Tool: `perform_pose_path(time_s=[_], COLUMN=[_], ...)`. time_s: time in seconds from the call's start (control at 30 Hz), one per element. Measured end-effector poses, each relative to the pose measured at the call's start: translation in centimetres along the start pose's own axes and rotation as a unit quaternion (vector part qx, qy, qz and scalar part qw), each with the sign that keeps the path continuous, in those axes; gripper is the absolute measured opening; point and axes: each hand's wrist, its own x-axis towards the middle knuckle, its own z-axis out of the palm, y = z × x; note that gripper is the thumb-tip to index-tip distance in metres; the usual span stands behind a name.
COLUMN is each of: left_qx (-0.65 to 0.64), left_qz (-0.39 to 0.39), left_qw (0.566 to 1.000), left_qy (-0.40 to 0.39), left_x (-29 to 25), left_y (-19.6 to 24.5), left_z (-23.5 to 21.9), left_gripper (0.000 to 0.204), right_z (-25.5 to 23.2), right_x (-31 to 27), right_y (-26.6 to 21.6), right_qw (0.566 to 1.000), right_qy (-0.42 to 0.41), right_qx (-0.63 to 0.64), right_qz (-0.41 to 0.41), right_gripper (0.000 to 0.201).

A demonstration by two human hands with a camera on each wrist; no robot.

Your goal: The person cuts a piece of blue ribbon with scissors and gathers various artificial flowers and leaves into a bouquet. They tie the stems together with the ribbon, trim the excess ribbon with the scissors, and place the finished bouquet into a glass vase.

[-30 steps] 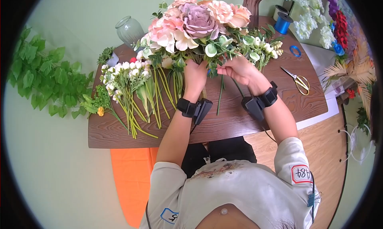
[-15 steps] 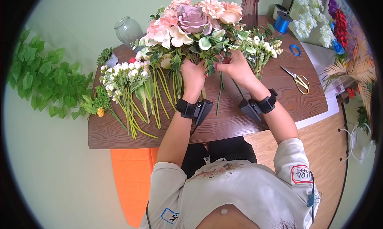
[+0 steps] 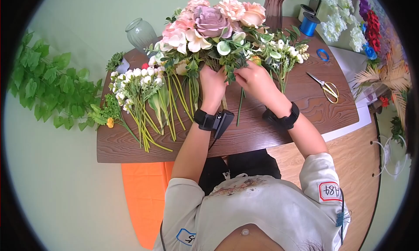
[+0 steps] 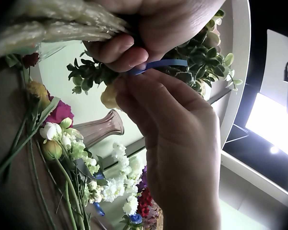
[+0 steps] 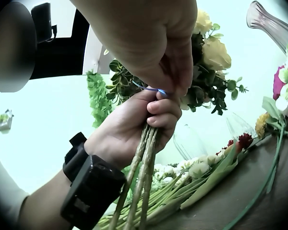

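Note:
The left hand (image 3: pixel 212 86) grips the stems of a bouquet with a mauve rose (image 3: pixel 212 21) and pink and peach flowers above the table. In the right wrist view its fingers curl round the thick stems (image 5: pixel 143 172), just under the leaves. The right hand (image 3: pixel 258 83) is close beside it; in the left wrist view its thumb and fingers pinch a blue ribbon (image 4: pixel 166 63) against the left hand's fingertips. That ribbon (image 5: pixel 145 87) also shows in the right wrist view, looping out at the top of the stems. The ribbon's ends are hidden by the fingers.
White flowers (image 3: pixel 139 81) and loose green stems lie left on the table (image 3: pixel 253 131). More white blooms (image 3: pixel 286 54) lie right. Scissors (image 3: pixel 325 87), a blue ribbon roll (image 3: pixel 309 24), a ribbon loop (image 3: pixel 323 55), a glass vase (image 3: pixel 140 32) and a purple-brown vase (image 3: pixel 275 8) stand or lie around.
The bouquet has shifted slightly left and down since the earliest frame. The right hand has moved in from the right, toward the left hand, and its wrist has turned.

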Motion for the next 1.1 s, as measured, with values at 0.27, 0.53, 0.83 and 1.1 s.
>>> perform_pose_path(time_s=[0.27, 0.53, 0.83, 1.1], left_qx=[0.082, 0.029, 0.004, -0.011], left_qz=[0.039, -0.003, 0.053, 0.078], left_qw=[0.996, 1.0, 0.999, 0.995], left_qy=[0.002, -0.009, -0.005, -0.066], left_x=[-0.1, 0.0, -0.3, -1.1], left_y=[0.1, -0.2, 0.2, 0.4], left_z=[0.2, 0.3, 0.8, 0.8], left_gripper=[0.011, 0.008, 0.012, 0.006], right_z=[0.1, 0.9, 0.9, 1.3], right_x=[-0.4, -0.9, -1.8, -1.3], right_y=[0.0, 0.2, -0.7, 0.8], right_qw=[0.997, 0.871, 0.901, 0.751], right_qy=[-0.011, 0.076, 0.097, 0.136], right_qx=[-0.06, 0.411, 0.404, 0.57], right_qz=[0.037, 0.258, 0.125, 0.306], right_gripper=[0.009, 0.016, 0.01, 0.012])
